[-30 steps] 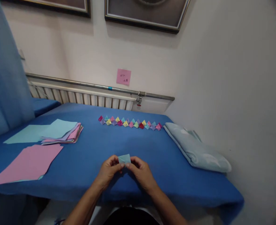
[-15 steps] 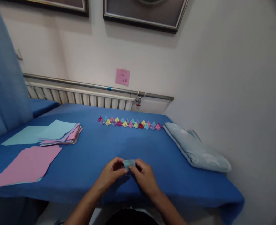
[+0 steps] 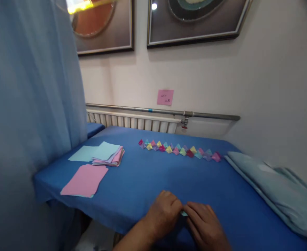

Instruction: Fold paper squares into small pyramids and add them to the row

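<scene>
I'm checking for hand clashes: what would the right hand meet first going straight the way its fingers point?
Likely the small light-blue paper at the front of the right hand, then the left hand close beyond; contact and depth are unclear.

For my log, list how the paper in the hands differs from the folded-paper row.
The paper shows only light blue; the folded-paper row is multicoloured. Left hand and right hand mostly hide the paper; the row lies exposed on the blue cloth. Both show light blue.
</scene>
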`<act>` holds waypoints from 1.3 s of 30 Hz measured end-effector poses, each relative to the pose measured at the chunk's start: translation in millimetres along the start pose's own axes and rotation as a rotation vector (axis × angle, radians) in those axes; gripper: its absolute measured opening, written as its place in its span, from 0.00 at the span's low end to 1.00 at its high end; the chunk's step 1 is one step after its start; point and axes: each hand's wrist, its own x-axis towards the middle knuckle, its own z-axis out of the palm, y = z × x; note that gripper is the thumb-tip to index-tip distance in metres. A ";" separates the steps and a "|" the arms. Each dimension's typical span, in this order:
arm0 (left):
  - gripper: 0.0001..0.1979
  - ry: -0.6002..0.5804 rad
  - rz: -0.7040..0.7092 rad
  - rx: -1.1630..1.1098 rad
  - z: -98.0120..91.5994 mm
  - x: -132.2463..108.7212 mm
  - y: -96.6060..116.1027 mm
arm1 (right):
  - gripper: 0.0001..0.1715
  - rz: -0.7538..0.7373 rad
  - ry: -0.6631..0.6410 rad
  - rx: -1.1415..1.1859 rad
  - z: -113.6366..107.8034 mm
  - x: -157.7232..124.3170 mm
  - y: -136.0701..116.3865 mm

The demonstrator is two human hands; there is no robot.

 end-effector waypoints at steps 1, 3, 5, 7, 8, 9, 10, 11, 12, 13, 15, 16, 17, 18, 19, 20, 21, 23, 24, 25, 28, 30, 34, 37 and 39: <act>0.11 0.009 0.023 0.020 -0.4 -0.2 2.2 | 0.14 0.005 0.012 -0.028 -2.0 -0.3 -2.6; 0.14 0.027 0.053 0.055 -0.1 -2.1 5.7 | 0.14 0.026 -0.002 -0.049 -3.9 -1.6 -8.8; 0.13 0.041 0.062 0.063 2.6 -7.1 8.5 | 0.13 0.073 -0.058 -0.059 -3.4 -4.8 -15.1; 0.13 0.064 0.044 0.063 5.9 -15.4 12.6 | 0.11 0.128 -0.153 -0.066 -2.1 -9.9 -21.1; 0.13 0.060 0.020 0.061 6.9 -20.4 15.3 | 0.11 0.149 -0.208 -0.066 -1.9 -12.9 -23.7; 0.13 0.054 -0.006 0.051 7.1 -25.5 18.4 | 0.10 0.167 -0.254 -0.065 -2.1 -15.9 -26.1; 0.13 0.046 -0.029 0.032 6.4 -30.4 21.6 | 0.10 0.178 -0.294 -0.060 -2.9 -18.6 -28.0; 0.12 0.029 -0.046 0.004 4.8 -34.8 24.5 | 0.10 0.185 -0.323 -0.052 -4.1 -20.9 -29.4; 0.11 0.018 -0.057 -0.026 2.6 -38.4 26.9 | 0.11 0.188 -0.347 -0.041 -5.8 -22.6 -30.4; 0.10 0.010 -0.066 -0.055 0.1 -41.2 28.5 | 0.12 0.189 -0.367 -0.027 -7.6 -23.8 -31.1; 0.10 -0.003 -0.078 -0.093 -5.0 -44.0 29.5 | 0.15 0.196 -0.389 0.009 -11.5 -24.5 -31.9; 0.11 -0.008 -0.083 -0.102 -7.1 -44.3 28.9 | 0.16 0.208 -0.390 0.028 -13.1 -24.4 -32.4; 0.11 -0.013 -0.087 -0.109 -8.9 -44.0 27.9 | 0.16 0.226 -0.387 0.047 -14.3 -24.3 -33.1; 0.11 -0.017 -0.092 -0.114 -10.1 -43.5 26.7 | 0.15 0.253 -0.380 0.064 -15.0 -24.3 -34.0; 0.10 -0.020 -0.098 -0.120 -10.8 -42.7 25.4 | 0.14 0.281 -0.371 0.076 -15.3 -24.5 -34.9; 0.09 -0.022 -0.107 -0.126 -11.1 -42.1 24.4 | 0.12 0.305 -0.361 0.083 -15.2 -25.0 -35.8; 0.09 -0.023 -0.115 -0.132 -11.1 -41.6 23.6 | 0.11 0.318 -0.351 0.088 -14.8 -25.9 -36.3; 0.08 -0.027 -0.113 -0.135 -10.1 -41.5 23.6 | 0.09 0.316 -0.337 0.090 -14.3 -28.2 -36.2; 0.08 -0.026 -0.104 -0.133 -9.5 -41.8 24.3 | 0.10 0.303 -0.335 0.089 -14.4 -29.4 -35.5; 0.08 -0.023 -0.092 -0.130 -8.9 -42.2 25.3 | 0.10 0.286 -0.338 0.086 -14.9 -30.4 -34.5; 0.08 -0.002 -0.073 -0.120 -8.4 -43.4 28.7 | 0.10 0.253 -0.357 0.062 -18.2 -31.7 -31.6; 0.08 -0.006 -0.074 -0.120 -9.6 -42.9 29.9 | 0.09 0.260 -0.359 0.039 -20.2 -31.2 -31.5; 0.09 -0.053 -0.073 -0.079 -13.0 -39.4 26.8 | 0.09 0.325 -0.366 0.028 -19.8 -30.4 -35.0; 0.07 -0.054 -0.069 -0.031 -13.6 -37.6 21.7 | 0.09 0.392 -0.354 0.052 -17.0 -31.6 -37.2; 0.07 -0.049 -0.068 -0.024 -13.6 -37.5 19.0 | 0.09 0.437 -0.333 0.081 -15.6 -32.4 -37.6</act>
